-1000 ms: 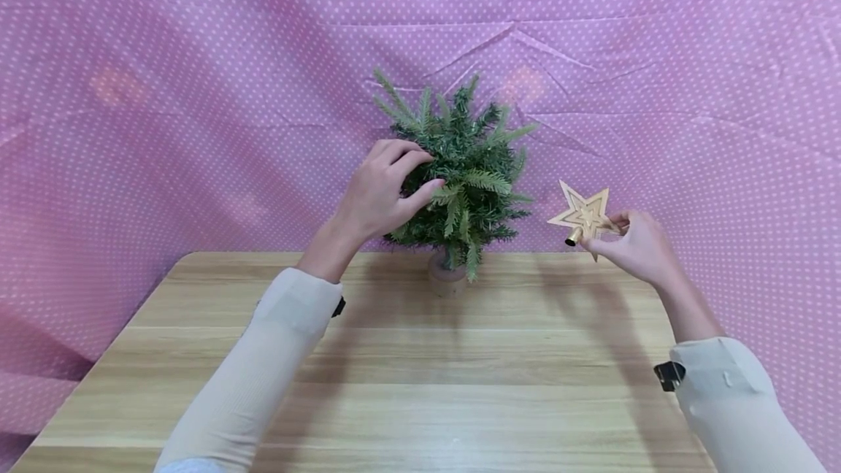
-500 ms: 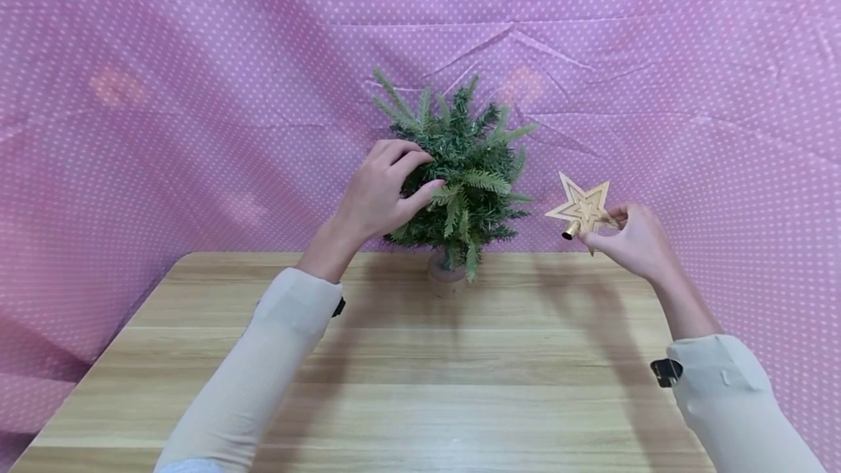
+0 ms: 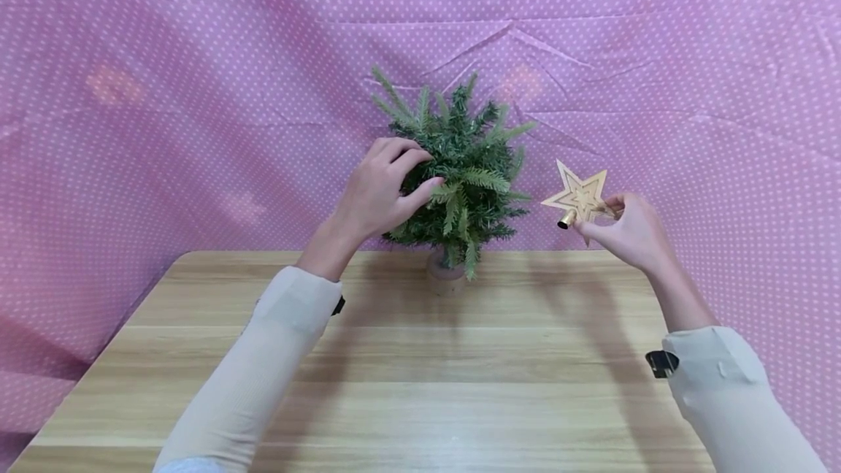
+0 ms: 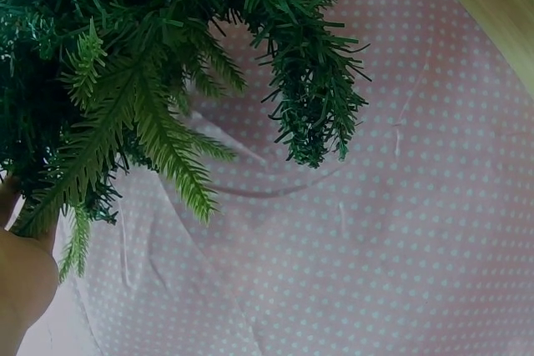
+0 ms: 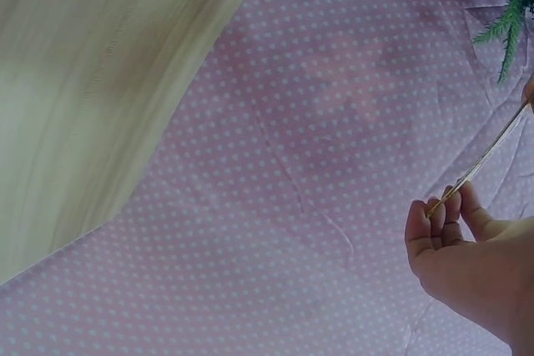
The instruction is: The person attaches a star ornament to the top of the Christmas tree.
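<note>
A small artificial Christmas tree [image 3: 482, 159] on a round pale base [image 3: 445, 277] stands upright at the table's far edge. My left hand [image 3: 377, 188] holds its left side, thumb and fingers reaching into the branches; some fingertips are hidden by needles. In the left wrist view the foliage [image 4: 125, 72] fills the upper left, with part of that hand [image 4: 25, 281] at the edge. To the tree's right, my right hand [image 3: 634, 236] pinches a gold star tree topper [image 3: 578, 192] by its right side, its short tube pointing down-left. The right wrist view shows the star [image 5: 482, 167] edge-on.
A light wood-grain table [image 3: 486, 400] lies beneath both arms. Pink dotted cloth [image 3: 263, 57] hangs behind and at the sides, close behind the tree.
My right hand has risen with the star and drifted slightly left, nearer the tree. The left hand and the tree stay in place.
</note>
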The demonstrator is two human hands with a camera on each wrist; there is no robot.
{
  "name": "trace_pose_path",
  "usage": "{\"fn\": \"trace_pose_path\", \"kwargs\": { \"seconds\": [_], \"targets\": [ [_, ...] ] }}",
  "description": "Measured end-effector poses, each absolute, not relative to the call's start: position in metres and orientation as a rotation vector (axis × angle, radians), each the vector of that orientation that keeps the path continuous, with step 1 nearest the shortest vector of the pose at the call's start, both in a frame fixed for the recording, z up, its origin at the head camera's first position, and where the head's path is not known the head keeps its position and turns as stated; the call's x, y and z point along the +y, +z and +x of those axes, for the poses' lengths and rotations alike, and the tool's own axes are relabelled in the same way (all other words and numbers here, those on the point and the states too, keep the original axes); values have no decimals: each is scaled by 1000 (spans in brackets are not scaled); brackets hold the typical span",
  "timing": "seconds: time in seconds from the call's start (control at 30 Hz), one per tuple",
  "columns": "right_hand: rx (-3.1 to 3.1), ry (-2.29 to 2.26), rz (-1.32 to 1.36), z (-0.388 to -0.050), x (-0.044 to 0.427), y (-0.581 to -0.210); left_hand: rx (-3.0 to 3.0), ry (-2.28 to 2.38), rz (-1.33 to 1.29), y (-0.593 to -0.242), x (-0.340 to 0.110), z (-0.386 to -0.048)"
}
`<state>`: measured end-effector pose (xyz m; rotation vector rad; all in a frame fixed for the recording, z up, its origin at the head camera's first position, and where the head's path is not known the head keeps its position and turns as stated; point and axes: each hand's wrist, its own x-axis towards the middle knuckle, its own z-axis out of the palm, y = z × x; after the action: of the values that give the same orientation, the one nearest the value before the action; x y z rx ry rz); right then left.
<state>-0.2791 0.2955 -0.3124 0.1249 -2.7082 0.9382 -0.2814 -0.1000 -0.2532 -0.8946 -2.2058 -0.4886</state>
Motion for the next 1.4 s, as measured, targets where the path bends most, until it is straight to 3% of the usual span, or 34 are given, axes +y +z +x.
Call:
{"fn": "trace_pose_path", "kwargs": {
  "seconds": [1.4],
  "targets": [
    [-2615,954,113,-280,271,-282,-2241,-479,-879,-251,-100,-280]
  ]
}}
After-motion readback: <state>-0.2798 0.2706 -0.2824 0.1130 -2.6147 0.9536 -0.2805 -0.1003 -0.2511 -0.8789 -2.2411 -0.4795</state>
